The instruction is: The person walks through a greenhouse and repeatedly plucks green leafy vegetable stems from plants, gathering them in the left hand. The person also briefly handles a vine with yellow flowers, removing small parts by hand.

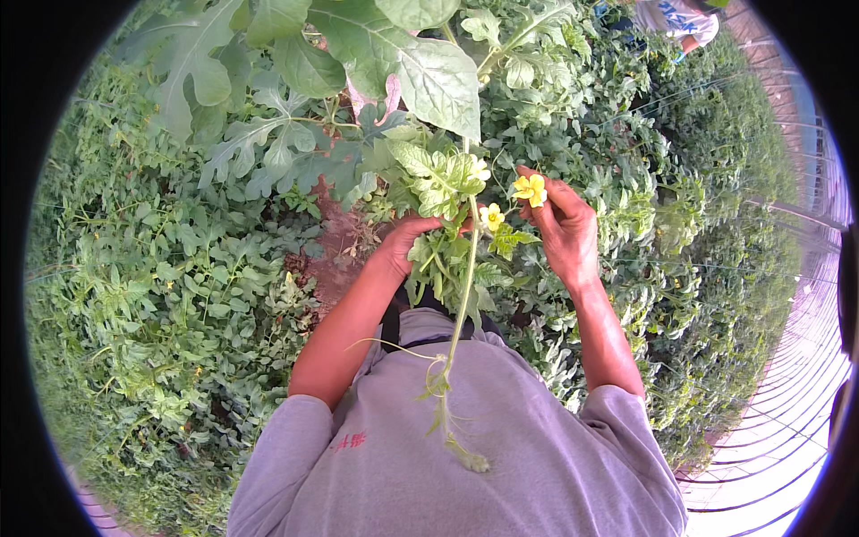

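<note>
My right hand (569,234) pinches a yellow flower (530,190) between thumb and fingers, with its petals facing up. My left hand (410,243) is closed round a bunch of leafy shoots (437,273) whose stems hang below it; some of its fingers are hidden by leaves. Close beside the left fingers, a second yellow flower (491,217) sits by a pale green vine (467,291), a short distance left of the flower in my right hand. A third, paler flower (479,168) shows just above. The vine hangs down in front of my grey shirt, its hairy tip curling.
Large lobed leaves (394,63) overhang at the top, close to my hands. Dense green plants (161,295) spread on both sides, with a patch of brown soil (338,242) left of my left hand. Another person (677,22) is at the far right. A curved, ribbed wall (769,447) bounds the right.
</note>
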Demonstrator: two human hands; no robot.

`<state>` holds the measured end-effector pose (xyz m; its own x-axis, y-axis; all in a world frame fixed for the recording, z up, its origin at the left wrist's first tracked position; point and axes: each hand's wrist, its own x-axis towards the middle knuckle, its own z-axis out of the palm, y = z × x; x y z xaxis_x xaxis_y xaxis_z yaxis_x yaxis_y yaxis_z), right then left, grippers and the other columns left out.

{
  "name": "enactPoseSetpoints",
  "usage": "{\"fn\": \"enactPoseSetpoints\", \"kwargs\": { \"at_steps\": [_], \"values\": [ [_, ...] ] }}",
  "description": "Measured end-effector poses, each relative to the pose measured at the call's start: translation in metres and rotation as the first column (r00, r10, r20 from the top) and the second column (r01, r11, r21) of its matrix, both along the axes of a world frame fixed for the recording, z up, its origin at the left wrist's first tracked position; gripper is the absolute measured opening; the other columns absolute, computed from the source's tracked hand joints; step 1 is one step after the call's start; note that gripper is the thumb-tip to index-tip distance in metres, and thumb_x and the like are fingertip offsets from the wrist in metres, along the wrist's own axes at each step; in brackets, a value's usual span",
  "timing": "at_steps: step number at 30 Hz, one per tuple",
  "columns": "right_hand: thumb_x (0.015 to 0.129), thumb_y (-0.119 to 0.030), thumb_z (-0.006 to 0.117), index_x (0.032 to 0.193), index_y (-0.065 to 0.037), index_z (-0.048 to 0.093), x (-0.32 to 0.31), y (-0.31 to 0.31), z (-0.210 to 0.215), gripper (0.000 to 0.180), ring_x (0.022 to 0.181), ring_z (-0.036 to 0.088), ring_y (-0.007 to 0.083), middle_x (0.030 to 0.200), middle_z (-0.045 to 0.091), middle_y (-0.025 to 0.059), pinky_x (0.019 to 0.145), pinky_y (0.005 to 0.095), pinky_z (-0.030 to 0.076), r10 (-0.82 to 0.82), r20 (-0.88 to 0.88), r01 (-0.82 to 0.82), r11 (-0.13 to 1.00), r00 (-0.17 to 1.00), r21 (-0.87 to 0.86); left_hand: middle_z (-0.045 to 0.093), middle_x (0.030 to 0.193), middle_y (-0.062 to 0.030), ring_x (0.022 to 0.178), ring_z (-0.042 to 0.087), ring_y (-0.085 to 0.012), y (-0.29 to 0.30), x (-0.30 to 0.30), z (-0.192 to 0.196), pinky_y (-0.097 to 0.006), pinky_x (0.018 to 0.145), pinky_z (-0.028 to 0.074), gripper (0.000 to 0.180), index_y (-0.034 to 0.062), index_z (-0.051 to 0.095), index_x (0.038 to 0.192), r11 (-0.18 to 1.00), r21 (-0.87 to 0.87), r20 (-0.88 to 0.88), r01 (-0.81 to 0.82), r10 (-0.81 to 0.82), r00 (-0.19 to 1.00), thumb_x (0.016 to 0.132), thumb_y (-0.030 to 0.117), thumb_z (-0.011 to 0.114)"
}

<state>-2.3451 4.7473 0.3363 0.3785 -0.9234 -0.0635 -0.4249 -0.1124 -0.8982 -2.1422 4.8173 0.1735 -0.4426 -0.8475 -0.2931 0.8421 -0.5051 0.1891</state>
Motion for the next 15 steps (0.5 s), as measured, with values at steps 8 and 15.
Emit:
{"fn": "enactPoseSetpoints", "kwargs": {
  "at_steps": [8, 15],
  "values": [
    [0.095, 0.001, 0.059, 0.114, 0.000, 0.070, -0.013, -0.004, -0.010, 0.022, 0.088, 0.055, 0.0095, 0.095, 0.058, 0.0027, 0.079, 0.0239, 0.045, -0.050, 0.101, 0.048, 0.999, 0.994, 0.021, 0.065, 0.118, -0.0184, 0.099, 0.069, -0.0265, 0.005, -0.017, 0.016, -0.035, 0.087, 0.055, 0.055, -0.0009, 0.052, 0.137, 0.987, -0.154, 0.067, -0.052, 0.063, 0.996, 0.089, 0.020, 0.067],
    [0.100, -0.006, 0.056, 0.115, 0.003, 0.068, -0.019, -0.004, -0.016, 0.021, 0.075, 0.053, 0.0098, 0.090, 0.057, 0.0038, 0.067, 0.0238, 0.044, 0.027, 0.000, -0.027, 0.999, 1.000, -0.016, 0.067, 0.103, -0.0129, 0.088, 0.068, -0.0226, 0.009, -0.019, 0.013, -0.035, 0.084, 0.056, 0.046, -0.0009, 0.058, 0.126, 0.990, -0.126, 0.031, -0.064, 0.069, 0.997, 0.089, 0.024, 0.068]
  ]
}}
